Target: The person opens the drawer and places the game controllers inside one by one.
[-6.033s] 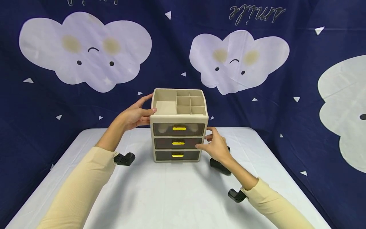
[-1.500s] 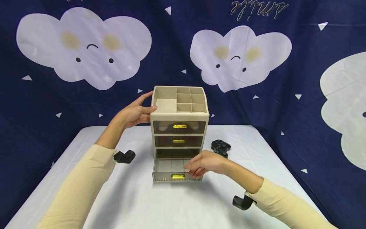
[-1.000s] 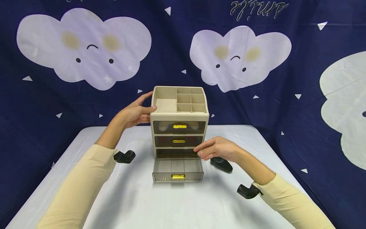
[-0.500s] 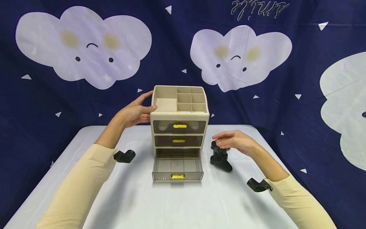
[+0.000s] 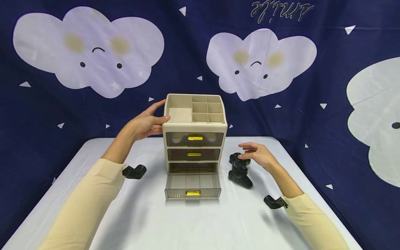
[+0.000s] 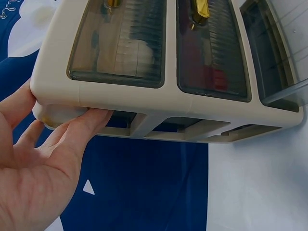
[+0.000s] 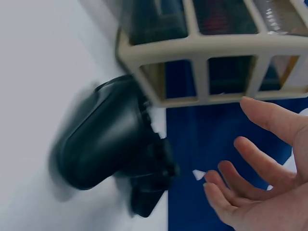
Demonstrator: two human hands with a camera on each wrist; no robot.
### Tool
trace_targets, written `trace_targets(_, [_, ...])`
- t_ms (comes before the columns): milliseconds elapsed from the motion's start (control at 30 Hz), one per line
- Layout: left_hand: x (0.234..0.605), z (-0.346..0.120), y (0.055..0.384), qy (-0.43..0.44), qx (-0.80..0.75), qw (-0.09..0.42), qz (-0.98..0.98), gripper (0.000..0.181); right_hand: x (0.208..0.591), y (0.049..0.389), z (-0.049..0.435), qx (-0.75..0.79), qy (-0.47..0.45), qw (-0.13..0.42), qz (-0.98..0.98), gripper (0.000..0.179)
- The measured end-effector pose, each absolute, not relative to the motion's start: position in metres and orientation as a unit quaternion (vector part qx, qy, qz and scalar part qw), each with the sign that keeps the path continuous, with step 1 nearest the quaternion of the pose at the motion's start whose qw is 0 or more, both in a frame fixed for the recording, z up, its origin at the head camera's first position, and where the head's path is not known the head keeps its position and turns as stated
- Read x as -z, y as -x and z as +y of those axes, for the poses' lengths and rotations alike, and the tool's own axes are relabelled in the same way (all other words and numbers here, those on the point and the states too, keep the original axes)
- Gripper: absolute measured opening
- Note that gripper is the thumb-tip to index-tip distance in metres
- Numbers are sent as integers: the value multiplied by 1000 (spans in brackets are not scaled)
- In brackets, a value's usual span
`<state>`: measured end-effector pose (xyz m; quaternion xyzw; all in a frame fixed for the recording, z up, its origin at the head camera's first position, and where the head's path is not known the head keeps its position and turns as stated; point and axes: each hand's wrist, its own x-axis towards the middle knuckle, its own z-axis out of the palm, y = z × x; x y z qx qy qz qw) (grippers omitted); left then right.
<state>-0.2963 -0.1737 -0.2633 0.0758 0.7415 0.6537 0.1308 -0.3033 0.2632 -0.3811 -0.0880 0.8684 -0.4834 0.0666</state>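
Note:
A beige desktop drawer organizer (image 5: 194,147) stands mid-table, its top divided into compartments. Its bottom clear drawer (image 5: 206,193) is pulled out with nothing inside, while the upper two drawers are closed. My left hand (image 5: 144,125) holds the organizer's upper left side, thumb over the rim; the left wrist view shows the fingers (image 6: 31,134) around that corner. To the right lies a black game controller (image 5: 239,175). My right hand (image 5: 260,156) hovers at its far end, fingers spread and slightly bent, holding nothing. In the right wrist view the controller (image 7: 106,139) is blurred beside the fingers (image 7: 264,161).
White cloth covers the table (image 5: 156,222). A dark blue curtain (image 5: 187,45) with clouds hangs right behind it. Through the top drawer's front (image 5: 181,144) pale round things show, and reddish things are dimly visible in the middle drawer (image 5: 178,159).
The bottom drawer, closed at first, has come out toward me. My right hand has left the drawer and moved right, over the controller. The left hand keeps its hold.

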Motion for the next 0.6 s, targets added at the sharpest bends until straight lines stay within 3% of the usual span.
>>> trace_targets(600, [263, -175, 295, -79, -648, 122, 748, 81, 430, 332, 261, 432, 48, 36, 900, 74])
